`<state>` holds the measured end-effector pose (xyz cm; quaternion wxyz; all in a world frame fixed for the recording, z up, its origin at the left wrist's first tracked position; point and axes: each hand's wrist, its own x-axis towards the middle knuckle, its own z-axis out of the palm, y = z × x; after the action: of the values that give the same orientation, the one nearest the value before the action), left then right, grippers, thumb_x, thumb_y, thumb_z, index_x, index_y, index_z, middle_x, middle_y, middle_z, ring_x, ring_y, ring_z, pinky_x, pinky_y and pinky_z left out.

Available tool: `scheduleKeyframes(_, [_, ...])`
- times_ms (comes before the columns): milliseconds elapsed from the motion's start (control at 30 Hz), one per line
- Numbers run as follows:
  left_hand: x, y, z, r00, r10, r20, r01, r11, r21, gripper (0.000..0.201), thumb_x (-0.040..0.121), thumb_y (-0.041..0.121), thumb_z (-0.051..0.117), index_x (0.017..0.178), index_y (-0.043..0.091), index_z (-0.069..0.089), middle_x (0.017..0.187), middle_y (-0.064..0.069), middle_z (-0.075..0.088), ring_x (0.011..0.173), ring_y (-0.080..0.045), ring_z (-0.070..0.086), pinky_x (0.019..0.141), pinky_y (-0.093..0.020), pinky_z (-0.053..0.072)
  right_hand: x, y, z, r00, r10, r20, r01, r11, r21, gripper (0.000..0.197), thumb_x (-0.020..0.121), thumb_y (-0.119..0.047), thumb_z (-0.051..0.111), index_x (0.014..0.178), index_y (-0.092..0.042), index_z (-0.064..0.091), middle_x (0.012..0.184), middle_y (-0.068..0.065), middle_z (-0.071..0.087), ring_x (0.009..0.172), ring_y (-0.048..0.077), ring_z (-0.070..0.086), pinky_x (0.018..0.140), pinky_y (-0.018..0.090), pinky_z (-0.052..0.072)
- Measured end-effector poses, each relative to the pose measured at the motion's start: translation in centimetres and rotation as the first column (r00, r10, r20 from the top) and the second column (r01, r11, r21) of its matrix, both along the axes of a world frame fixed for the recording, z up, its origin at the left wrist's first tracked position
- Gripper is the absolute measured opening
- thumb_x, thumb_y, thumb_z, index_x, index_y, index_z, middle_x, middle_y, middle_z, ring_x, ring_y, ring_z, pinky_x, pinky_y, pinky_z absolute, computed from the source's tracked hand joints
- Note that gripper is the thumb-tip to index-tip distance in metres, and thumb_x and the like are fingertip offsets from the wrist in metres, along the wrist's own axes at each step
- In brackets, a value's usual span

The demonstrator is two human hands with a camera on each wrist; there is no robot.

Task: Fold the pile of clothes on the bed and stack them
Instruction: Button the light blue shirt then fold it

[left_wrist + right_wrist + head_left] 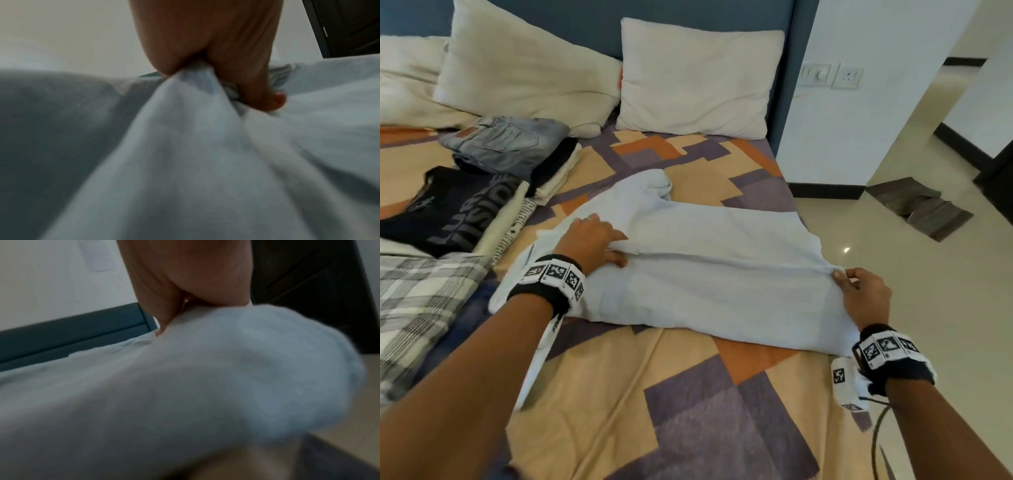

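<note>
A pale blue garment (709,260) lies spread across the patterned bed sheet (654,394), folded along a lengthwise crease. My left hand (599,243) pinches the fold at its left end; the left wrist view shows the thumb and fingers (259,91) bunching the cloth (195,146). At the bed's right edge my right hand (859,291) pinches the garment's other end. There the right wrist view shows blurred cloth (205,378) under the palm. One end of the garment is rolled up near the pillows (657,185).
Folded clothes sit at the left: grey jeans (506,144) on a stack, a black printed shirt (455,209) on pale items, and a plaid cloth (417,298). Two pillows (698,78) lean on the headboard. The floor (928,308) drops off right of the bed.
</note>
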<state>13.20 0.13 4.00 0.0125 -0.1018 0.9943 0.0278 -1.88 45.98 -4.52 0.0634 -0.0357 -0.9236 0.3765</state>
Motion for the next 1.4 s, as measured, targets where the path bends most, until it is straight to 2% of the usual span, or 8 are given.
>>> scheduleKeyframes(167, [-0.4, 3.6, -5.0, 0.986, 0.133, -0.096, -0.144, 0.983, -0.116, 0.072, 0.074, 0.038, 0.079, 0.139, 0.03, 0.049, 0.155, -0.009, 0.025, 0.143, -0.037, 0.015, 0.11, -0.055, 0.005, 1.1, -3.2, -0.1, 0.999, -0.02, -0.048, 0.033, 0.953, 0.3, 0.041, 0.094, -0.027, 0.062, 0.132, -0.012, 0.054, 0.126, 0.022, 0.056, 0.119, 0.043, 0.045, 0.094, 0.053, 0.035])
scheduleKeyframes(300, [1.4, 8.1, -8.9, 0.981, -0.186, -0.055, 0.193, 0.967, 0.166, 0.063, 0.072, 0.06, 0.046, 0.128, 0.035, 0.06, 0.149, -0.004, 0.042, 0.134, -0.034, 0.041, 0.105, -0.054, 0.034, 6.2, -7.6, 0.7, 0.956, 0.252, -0.152, -0.243, 0.967, 0.075, 0.035, 0.093, -0.028, 0.065, 0.126, -0.017, 0.06, 0.128, 0.009, 0.06, 0.122, 0.032, 0.05, 0.104, 0.048, 0.034])
scheduleKeyframes(500, [5.3, 9.5, -10.7, 0.944, -0.094, 0.317, -0.016, 0.945, 0.328, 0.068, 0.095, 0.054, 0.045, 0.15, 0.047, 0.004, 0.161, 0.01, -0.014, 0.15, -0.019, -0.006, 0.118, -0.053, 0.009, 10.9, -6.6, 0.5, 0.649, 0.536, 0.54, -0.714, 0.674, 0.19, 0.06, 0.098, -0.059, 0.041, 0.151, -0.049, 0.016, 0.163, -0.015, 0.002, 0.151, 0.018, -0.003, 0.117, 0.055, 0.0])
scheduleKeyframes(600, [7.9, 8.7, -10.6, 0.961, -0.029, 0.276, -0.103, 0.886, 0.453, 0.073, 0.095, 0.037, 0.057, 0.154, 0.029, 0.013, 0.162, 0.003, -0.004, 0.15, -0.023, -0.002, 0.12, -0.046, 0.013, 9.6, -2.1, 0.1, 0.774, 0.287, 0.565, -0.502, 0.821, 0.271, 0.054, 0.1, -0.055, 0.036, 0.149, -0.054, 0.015, 0.162, -0.018, 0.004, 0.151, 0.024, 0.001, 0.116, 0.059, 0.005])
scheduleKeyframes(833, [13.7, 10.7, -9.3, 0.602, 0.798, -0.031, -0.474, 0.388, 0.79, 0.015, 0.09, 0.01, 0.062, 0.095, 0.003, 0.074, 0.101, -0.015, 0.07, 0.095, -0.036, 0.061, 0.086, -0.035, 0.043, 16.6, -4.0, 1.6, 0.975, -0.206, 0.079, 0.219, 0.953, -0.211, 0.015, 0.094, -0.015, 0.058, 0.091, -0.005, 0.069, 0.096, 0.02, 0.069, 0.094, 0.04, 0.063, 0.084, 0.044, 0.049])
scheduleKeyframes(1100, [10.6, 7.8, -6.5, 0.49, 0.666, 0.563, 0.047, -0.664, 0.746, 0.019, 0.082, 0.012, 0.051, 0.101, 0.012, 0.052, 0.1, -0.016, 0.052, 0.089, -0.024, 0.051, 0.081, -0.024, 0.049, 16.7, -6.2, 0.6, 0.8, -0.014, 0.6, 0.594, 0.159, -0.788, 0.019, 0.096, -0.004, 0.058, 0.113, 0.004, 0.055, 0.109, 0.026, 0.057, 0.082, 0.03, 0.061, 0.085, 0.047, 0.059])
scheduleKeyframes(1200, [9.9, 6.7, -6.2, 0.341, 0.767, 0.544, 0.108, -0.606, 0.788, 0.002, 0.096, 0.017, 0.047, 0.096, 0.016, 0.046, 0.099, -0.013, 0.052, 0.098, -0.024, 0.052, 0.096, -0.041, 0.047, 15.6, -6.0, 0.5, 0.777, 0.021, 0.629, 0.624, 0.105, -0.774, 0.026, 0.095, -0.006, 0.06, 0.118, 0.006, 0.057, 0.119, 0.027, 0.058, 0.089, 0.031, 0.063, 0.069, 0.045, 0.058])
scheduleKeyframes(1400, [6.9, 3.9, -7.7, 0.076, 0.947, 0.311, -0.014, -0.311, 0.95, 0.113, 0.072, 0.039, 0.082, 0.153, 0.011, 0.008, 0.157, -0.013, 0.026, 0.14, -0.034, 0.033, 0.113, -0.047, 0.03, 14.2, -6.3, -0.1, 0.796, -0.015, 0.605, 0.603, 0.097, -0.792, 0.035, 0.089, -0.003, 0.067, 0.121, -0.005, 0.056, 0.113, 0.021, 0.064, 0.089, 0.03, 0.065, 0.081, 0.047, 0.057])
